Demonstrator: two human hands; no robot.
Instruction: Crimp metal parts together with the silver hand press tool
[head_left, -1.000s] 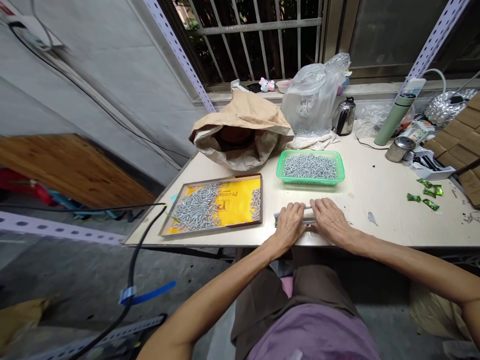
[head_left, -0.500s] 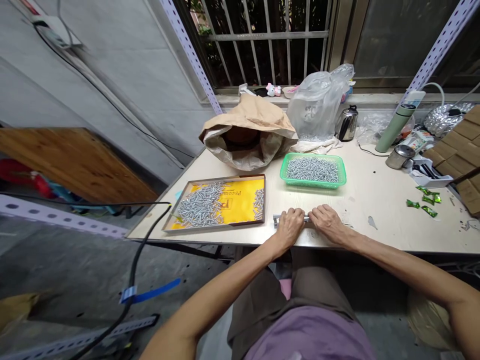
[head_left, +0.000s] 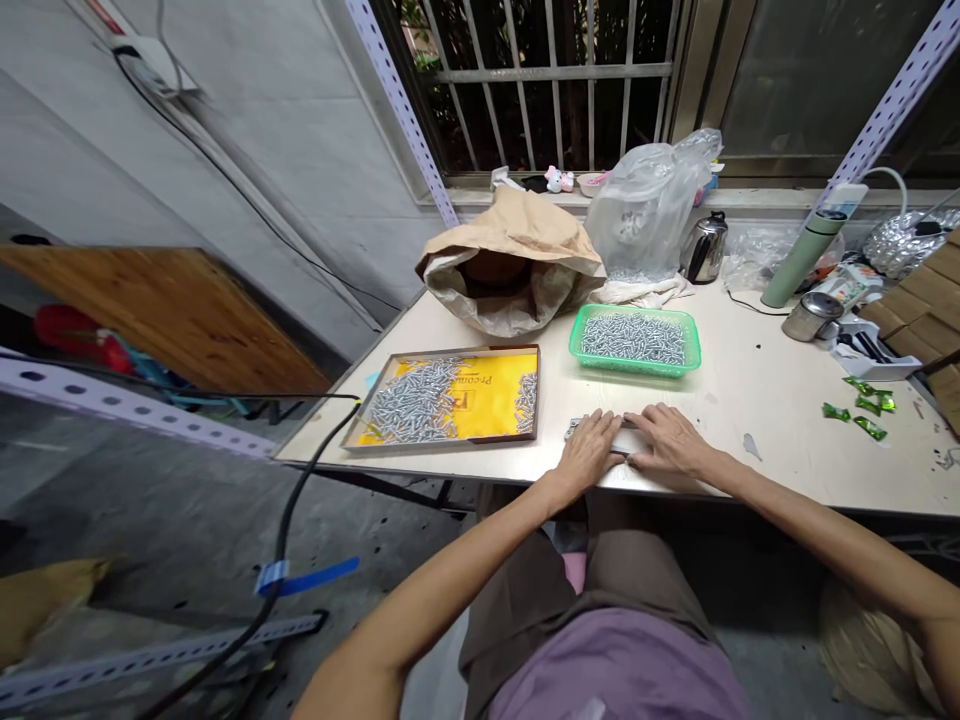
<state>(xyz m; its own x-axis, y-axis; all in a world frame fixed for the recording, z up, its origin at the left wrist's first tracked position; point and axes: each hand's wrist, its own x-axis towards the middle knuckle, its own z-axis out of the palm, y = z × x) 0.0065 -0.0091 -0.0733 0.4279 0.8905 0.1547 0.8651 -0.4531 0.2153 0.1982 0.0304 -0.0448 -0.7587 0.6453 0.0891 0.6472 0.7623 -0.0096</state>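
One head-worn view, from above lap (head_left: 630,565): forward, down over near table (head_left: 716,400) toward barred window (head_left: 555,73).

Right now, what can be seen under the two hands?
Silvery metal shows between the left hand and the right hand, and also past the left hand's outer side. What lies beneath them is covered, so whether it is one piece cannot be told.

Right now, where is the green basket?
In the head view, the green basket sits right of centre on the table, beyond the left hand and right hand, right of the shallow tray.
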